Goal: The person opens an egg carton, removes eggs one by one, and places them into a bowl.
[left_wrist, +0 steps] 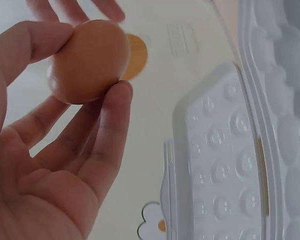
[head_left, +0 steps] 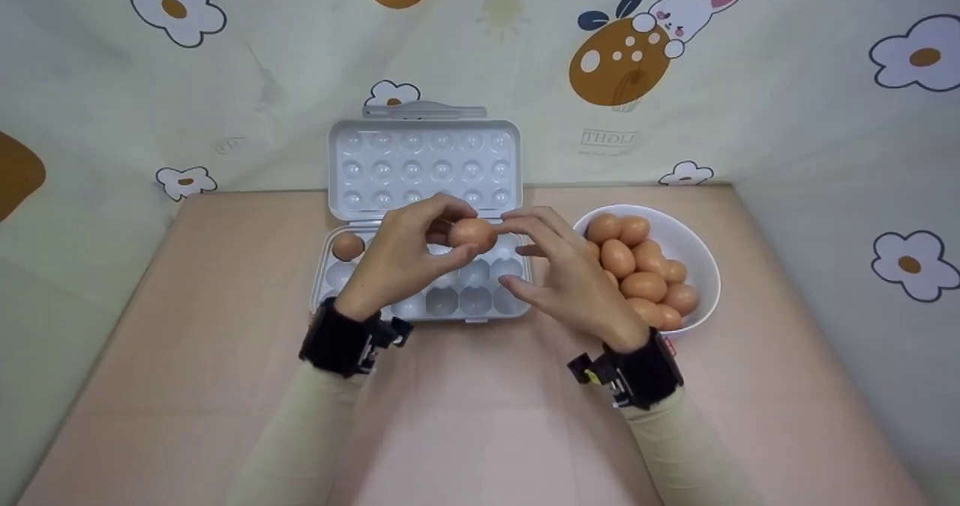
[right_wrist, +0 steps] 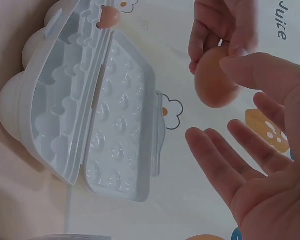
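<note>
Between thumb and fingers, my left hand (head_left: pixel 409 255) pinches a brown egg (head_left: pixel 472 235) above the egg carton (head_left: pixel 474 312). My right hand (head_left: pixel 574 277) is just to the right of that egg, its fingers spread and holding nothing. In the right wrist view, the right thumb (right_wrist: pixel 260 70) overlaps the egg (right_wrist: pixel 215 82); whether it touches cannot be told. The light plastic carton stands with its lid (head_left: pixel 425 169) raised. Another brown egg (head_left: pixel 348 246) sits in its back left cup. The left forearm and hand hide some cups.
To the right of the carton, a white bowl (head_left: pixel 709 296) holds several brown eggs (head_left: pixel 643 286). The table has a pinkish cover (head_left: pixel 465 416). Behind it hangs a patterned cloth (head_left: pixel 285 64), close behind the raised lid.
</note>
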A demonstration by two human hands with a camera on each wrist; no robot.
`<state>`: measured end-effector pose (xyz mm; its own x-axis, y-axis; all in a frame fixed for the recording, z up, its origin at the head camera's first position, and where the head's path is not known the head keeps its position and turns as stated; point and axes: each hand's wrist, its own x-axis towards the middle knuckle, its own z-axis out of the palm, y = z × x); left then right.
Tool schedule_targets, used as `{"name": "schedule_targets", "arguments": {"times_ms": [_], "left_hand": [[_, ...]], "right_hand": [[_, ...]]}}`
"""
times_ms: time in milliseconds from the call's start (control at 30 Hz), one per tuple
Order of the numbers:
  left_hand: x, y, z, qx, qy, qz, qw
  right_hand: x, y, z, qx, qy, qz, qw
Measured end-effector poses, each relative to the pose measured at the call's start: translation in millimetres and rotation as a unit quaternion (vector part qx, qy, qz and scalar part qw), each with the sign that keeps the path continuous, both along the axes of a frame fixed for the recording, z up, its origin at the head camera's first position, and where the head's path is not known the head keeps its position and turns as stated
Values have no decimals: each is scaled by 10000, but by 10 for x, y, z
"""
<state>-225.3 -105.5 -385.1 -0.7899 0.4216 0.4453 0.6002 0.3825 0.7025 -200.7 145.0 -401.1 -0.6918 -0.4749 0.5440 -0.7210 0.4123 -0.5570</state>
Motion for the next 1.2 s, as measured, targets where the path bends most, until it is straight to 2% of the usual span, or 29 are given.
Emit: {"name": "schedule_targets", "arguments": {"times_ms": [300, 567, 767, 867, 1033, 1133, 1200], "left_hand": [[118, 149, -1, 533, -309, -291, 9977], [127, 218, -36, 511, -556, -588, 9954], [114, 194, -28, 399, -583, -688, 9951], [108, 162, -18, 423, -580, -630, 9954], [87, 123, -16, 226, -396, -328, 9984], [72, 105, -25, 57, -182, -176, 9997], [66, 93, -33, -22, -73, -125, 9999]], "right_hand": [[-10, 1, -1, -361, 415, 408, 9977], [-6, 14, 19, -214, 702, 331, 9968], [3, 62, 63, 79, 877, 191, 9959], [26, 155, 127, 213, 872, -25, 9960], [56, 482, 272, 427, 671, -487, 9956], [28, 755, 365, 726, 654, -729, 9925], [-10, 956, 427, 1097, 849, -912, 9861]]}}
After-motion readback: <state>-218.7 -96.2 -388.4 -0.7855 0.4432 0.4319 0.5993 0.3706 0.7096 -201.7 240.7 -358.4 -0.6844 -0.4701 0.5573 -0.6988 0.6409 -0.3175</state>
